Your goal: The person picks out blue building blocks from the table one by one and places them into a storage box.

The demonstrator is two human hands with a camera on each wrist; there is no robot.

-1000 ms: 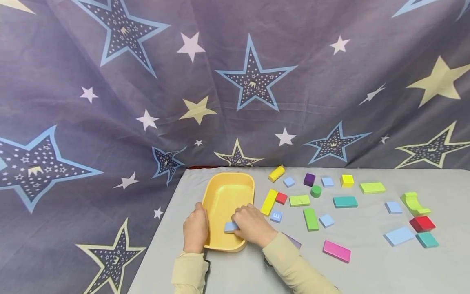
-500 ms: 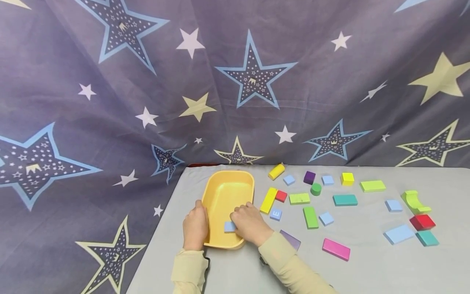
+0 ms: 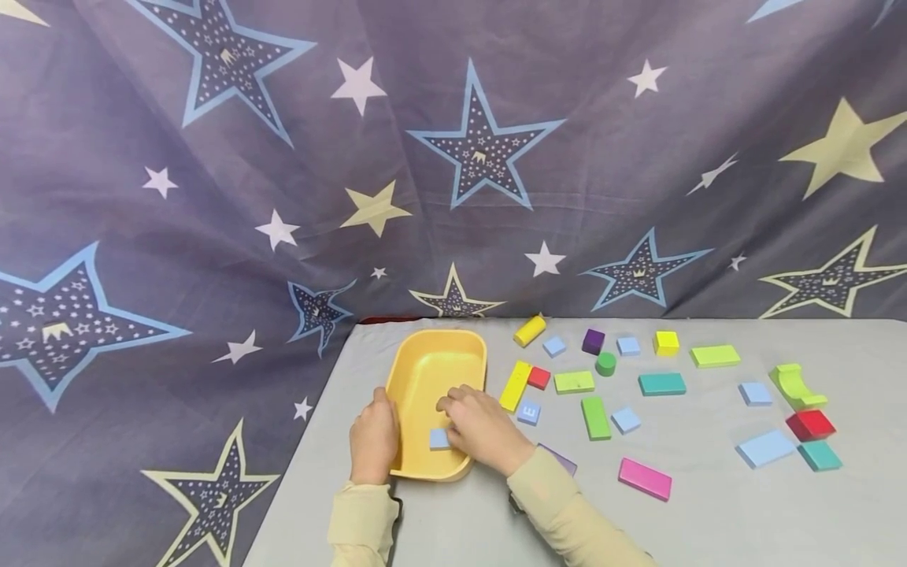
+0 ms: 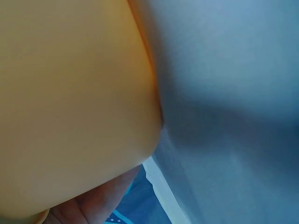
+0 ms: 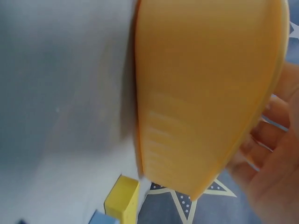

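Observation:
In the head view my left hand [image 3: 374, 438] grips the left side of a yellow plastic tray [image 3: 404, 370] standing on the table. Part of that hand [image 4: 93, 201] shows past the tray's wall in the left wrist view. My right hand [image 3: 485, 425] is over the tray's right rim, its fingers loosely bent with no block seen between them. A light blue block [image 3: 439, 439] lies in the near part of the tray, right beside the thumb. From the right wrist view, the right hand's fingers [image 5: 270, 135] are spread a little behind the tray's outer wall [image 5: 201, 102].
Several coloured blocks lie right of the tray, among them a long yellow block [image 3: 515, 386], a blue block marked E [image 3: 528, 412] and a magenta block [image 3: 645, 479]. A purple block [image 3: 560, 461] is partly behind the right forearm. A star-patterned curtain [image 3: 453, 236] hangs behind the table.
My right hand has released the light blue block, and its fingers have lifted and loosened. The block stays in the tray. My left hand keeps its hold on the tray.

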